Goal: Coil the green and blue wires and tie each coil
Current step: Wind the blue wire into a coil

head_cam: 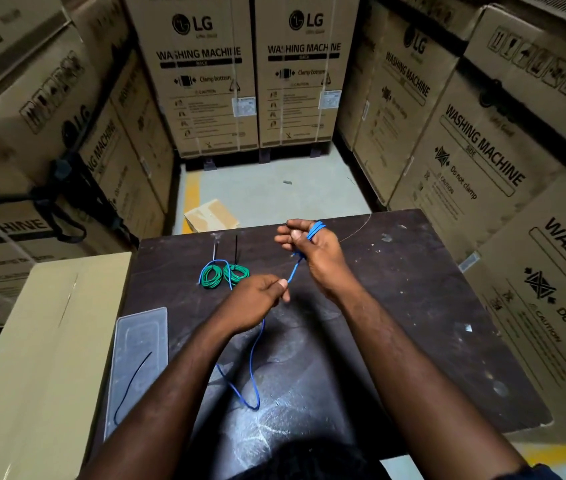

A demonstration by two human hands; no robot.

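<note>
Meanwhile, both grips on blue wire (256, 344), black tie (132, 386) in clear tray (125, 327).

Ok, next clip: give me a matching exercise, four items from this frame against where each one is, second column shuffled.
Items:
1. blue wire
2. green coils
3. black cable ties
4. clear plastic lid

Places:
A. flat near the table's left edge
B. on the table beyond the green coils
C. wound on the right hand, fed by the left hand
D. side by side mid-table

Pairs: 1-C, 2-D, 3-B, 4-A
</note>
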